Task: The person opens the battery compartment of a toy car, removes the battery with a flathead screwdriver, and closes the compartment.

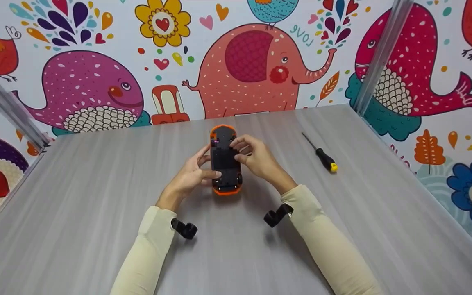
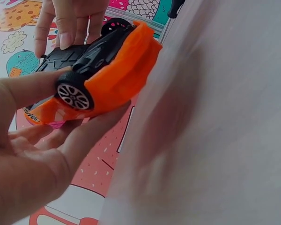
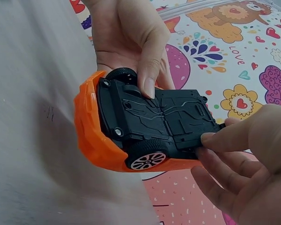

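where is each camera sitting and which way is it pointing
Head: worn on the head, looking forward and down at the table; shows both forearms, left hand, right hand, car, screwdriver.
Left wrist: on the left wrist, looking along the palm at the car's orange side and wheel; left hand fills the foreground.
Right wrist: on the right wrist, looking at the car's black underside; right hand in the foreground.
Shared: both wrist views show the upturned car and the opposite hand.

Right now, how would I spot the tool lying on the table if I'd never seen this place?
Start at the grey table, then look to the right of the two hands holding the orange toy car. There lies the screwdriver, alone, untouched: a thin metal shaft, black handle, yellow end cap.
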